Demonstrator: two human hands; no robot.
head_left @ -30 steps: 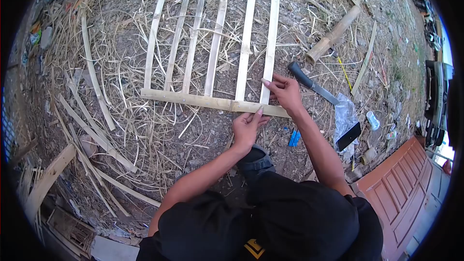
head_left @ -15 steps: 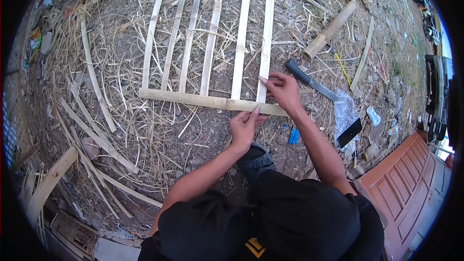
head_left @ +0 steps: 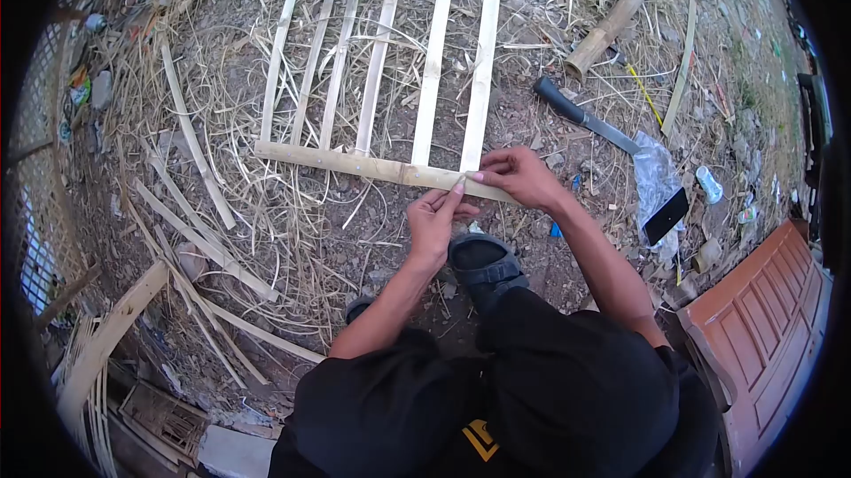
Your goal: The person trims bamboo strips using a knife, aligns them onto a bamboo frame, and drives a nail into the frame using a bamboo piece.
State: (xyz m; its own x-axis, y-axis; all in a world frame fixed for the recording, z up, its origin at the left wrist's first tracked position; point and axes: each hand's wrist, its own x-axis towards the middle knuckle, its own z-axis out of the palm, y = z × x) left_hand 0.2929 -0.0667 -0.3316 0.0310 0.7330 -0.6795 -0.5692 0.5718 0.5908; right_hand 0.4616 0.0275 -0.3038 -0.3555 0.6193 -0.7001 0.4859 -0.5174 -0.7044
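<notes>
A split-bamboo crosspiece (head_left: pixel 355 163) lies across the lower ends of several pale bamboo slats (head_left: pixel 429 88), which run away from me over the ground. My left hand (head_left: pixel 433 223) is on the near edge of the crosspiece, thumb on top, fingers curled below. From the right, my right hand (head_left: pixel 525 180) grips the same strip, its thumb beside my left thumb where the rightmost slat (head_left: pixel 481 79) meets it. The crosspiece's right end is partly covered by my right hand. Whether a small nail sits between the thumbs is too small to make out.
A dark-handled machete (head_left: pixel 585 115) lies to the right, its tip by a plastic bag (head_left: pixel 654 172) and a phone (head_left: pixel 667 217). Beyond it rests a bamboo pole (head_left: pixel 612 24). Bamboo shavings and loose strips (head_left: pixel 208 248) litter the left. A brown panelled door (head_left: pixel 762 310) stands at lower right.
My right hand has come down from the rightmost slat onto the crosspiece, close to my left thumb. The view has shifted slightly, and my right forearm now covers most of the blue object.
</notes>
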